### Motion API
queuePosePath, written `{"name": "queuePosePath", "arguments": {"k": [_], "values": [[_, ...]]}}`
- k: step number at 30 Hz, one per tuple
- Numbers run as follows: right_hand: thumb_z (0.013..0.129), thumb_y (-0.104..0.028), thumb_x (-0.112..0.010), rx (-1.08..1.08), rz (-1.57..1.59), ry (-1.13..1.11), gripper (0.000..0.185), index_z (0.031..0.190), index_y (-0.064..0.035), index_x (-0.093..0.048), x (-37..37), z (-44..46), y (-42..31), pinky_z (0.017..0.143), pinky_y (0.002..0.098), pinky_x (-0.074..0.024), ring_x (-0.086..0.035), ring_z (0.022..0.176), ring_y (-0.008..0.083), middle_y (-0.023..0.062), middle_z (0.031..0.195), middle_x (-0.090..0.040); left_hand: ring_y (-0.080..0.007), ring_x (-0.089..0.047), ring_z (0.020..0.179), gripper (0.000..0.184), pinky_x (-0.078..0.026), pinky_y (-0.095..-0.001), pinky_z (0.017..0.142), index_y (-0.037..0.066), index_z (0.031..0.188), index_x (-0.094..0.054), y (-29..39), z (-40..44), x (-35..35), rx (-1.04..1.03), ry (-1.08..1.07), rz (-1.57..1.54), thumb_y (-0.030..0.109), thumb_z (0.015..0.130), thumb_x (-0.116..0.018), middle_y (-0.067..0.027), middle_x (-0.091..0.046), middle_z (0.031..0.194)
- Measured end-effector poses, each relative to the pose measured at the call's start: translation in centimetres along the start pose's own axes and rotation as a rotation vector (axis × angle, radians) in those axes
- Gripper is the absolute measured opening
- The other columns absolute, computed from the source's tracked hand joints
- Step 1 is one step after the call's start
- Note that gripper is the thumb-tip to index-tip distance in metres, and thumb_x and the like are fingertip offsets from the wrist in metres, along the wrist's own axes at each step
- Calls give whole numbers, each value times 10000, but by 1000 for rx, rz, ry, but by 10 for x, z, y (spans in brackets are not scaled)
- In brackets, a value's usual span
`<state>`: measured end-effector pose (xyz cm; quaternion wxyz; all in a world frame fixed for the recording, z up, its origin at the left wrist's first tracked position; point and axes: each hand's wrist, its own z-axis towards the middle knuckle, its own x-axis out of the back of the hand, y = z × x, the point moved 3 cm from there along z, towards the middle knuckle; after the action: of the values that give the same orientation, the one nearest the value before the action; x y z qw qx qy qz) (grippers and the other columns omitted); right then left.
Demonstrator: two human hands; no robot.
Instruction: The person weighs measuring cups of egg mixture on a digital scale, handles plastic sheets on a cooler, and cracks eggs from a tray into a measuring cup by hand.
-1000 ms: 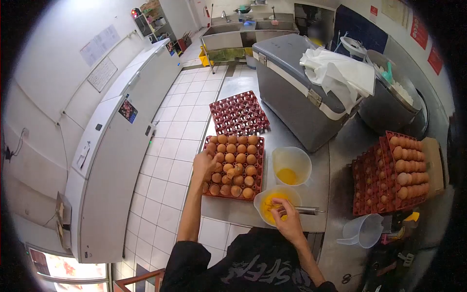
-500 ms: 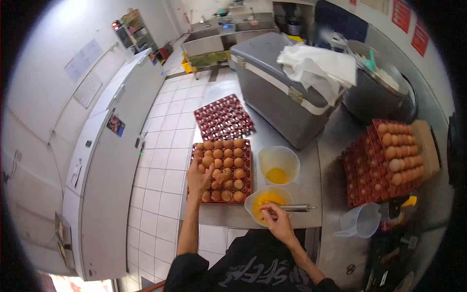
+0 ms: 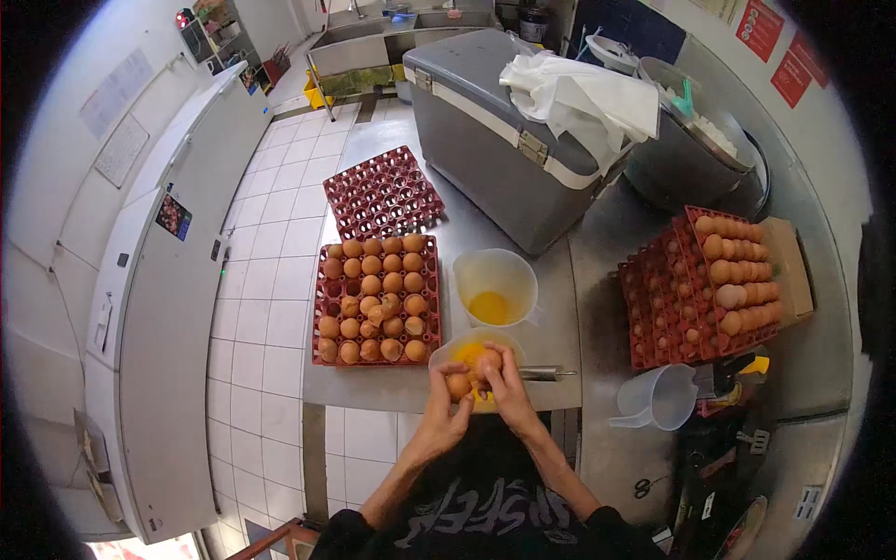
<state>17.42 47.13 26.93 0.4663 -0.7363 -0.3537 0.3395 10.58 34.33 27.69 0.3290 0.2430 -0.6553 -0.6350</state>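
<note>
Both my hands are over the near plastic jug [image 3: 439, 353], which holds yellow beaten egg. My left hand [image 3: 441, 416] is closed around a brown egg [image 3: 457, 386]. In my right hand [image 3: 509, 390] is another brown egg [image 3: 484, 362], held close against the first. Whether either shell is cracked I cannot tell. A whisk [image 3: 546, 373] rests in the jug, its metal handle sticking out to the right. Just behind stands a second jug [image 3: 509, 271] with some yellow liquid at its bottom. To the left is a red egg tray [image 3: 434, 280] of brown eggs, some broken shells among them.
An eggless red tray [image 3: 385, 194] lies behind the egg tray. A big grey cooler [image 3: 485, 140] with white bags [image 3: 583, 103] on top stands at the back. Stacked egg trays [image 3: 653, 308], another plastic jug [image 3: 658, 399] and scissors [image 3: 651, 486] are on the right.
My right hand has let go of the whisk. My left hand has come from the egg tray to the near jug, and both hands now hold eggs over it. The camera view has shifted.
</note>
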Motion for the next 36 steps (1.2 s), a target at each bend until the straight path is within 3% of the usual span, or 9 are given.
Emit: {"name": "queuePosePath", "arguments": {"k": [6, 9, 11, 14, 22, 25, 28, 30, 36], "values": [[1064, -321, -482, 179, 62, -74, 427, 1390, -63, -381, 18, -8, -5, 884, 311, -496, -569, 981, 153, 121, 1182, -562, -323, -475, 1341, 511, -498, -436, 1010, 13, 1361, -450, 55, 2, 7, -181, 238, -50, -44, 889, -637, -207, -447, 1455], [1067, -318, -461, 96, 336, -73, 429, 1389, -50, -370, 13, -9, -1, 924, 312, -491, -555, 1110, 180, 115, 1214, -542, -343, -492, 1312, 514, -460, -436, 1052, 28, 1404, -456, 48, 2, -3, -510, 474, 274, 29, 924, -641, -209, -469, 1433], [1075, -335, -427, 123, 339, -41, 424, 1399, -66, -370, 1, -9, 7, 942, 321, -482, -544, 1129, 186, 114, 1230, -534, -388, -489, 1316, 552, -425, -460, 1077, 20, 1407, -489, 35, 10, -21, -384, 155, 346, 6, 883, -662, -226, -496, 1418], [1087, -341, -379, 130, 373, -21, 411, 1416, -95, -374, 5, -4, 17, 954, 324, -455, -529, 1107, 176, 107, 1267, -527, -398, -485, 1320, 580, -404, -464, 1090, 13, 1407, -498, 27, 5, -14, -470, 373, 350, -26, 852, -663, -227, -492, 1427], [1085, -305, -368, 63, 472, -25, 383, 1416, -114, -389, 1, -13, 19, 908, 292, -422, -477, 959, 116, 68, 1197, -529, -404, -484, 1326, 533, -417, -452, 1082, 6, 1399, -486, 21, 2, -20, -395, 281, 371, -21, 891, -646, -230, -496, 1426], [1069, -310, -408, 58, 407, 24, 382, 1402, -123, -409, 5, -9, 30, 853, 264, -433, -490, 876, 116, 65, 1118, -556, -353, -518, 1303, 524, -443, -430, 1058, 16, 1406, -471, 15, 11, -22, -337, 143, 382, -12, 911, -641, -216, -516, 1409], [1020, -247, -535, 52, 147, -59, 372, 1354, -100, -465, 15, -12, 28, 854, 275, -471, -543, 889, 144, 73, 1084, -575, -290, -573, 1218, 469, -482, -391, 1016, 24, 1406, -478, -8, 22, -10, -151, 123, -184, 37, 958, -616, -178, -559, 1341], [947, -212, -656, 360, -377, 125, 395, 1291, -77, -517, 13, -20, 0, 830, 338, -523, -633, 955, 201, 119, 1102, -637, -219, -587, 1156, 376, -500, -356, 981, 10, 1349, -516, -14, 29, -3, -49, -53, -144, 77, 989, -601, -133, -578, 1281], [881, -126, -724, 312, -417, 62, 426, 1272, -2, -611, 18, -19, -26, 942, 327, -521, -655, 1065, 215, 158, 1178, -679, -157, -658, 1015, 390, -547, -294, 848, -13, 1303, -551, -8, 35, 5, 160, -156, -260, 154, 971, -668, -113, -641, 1184]]}}
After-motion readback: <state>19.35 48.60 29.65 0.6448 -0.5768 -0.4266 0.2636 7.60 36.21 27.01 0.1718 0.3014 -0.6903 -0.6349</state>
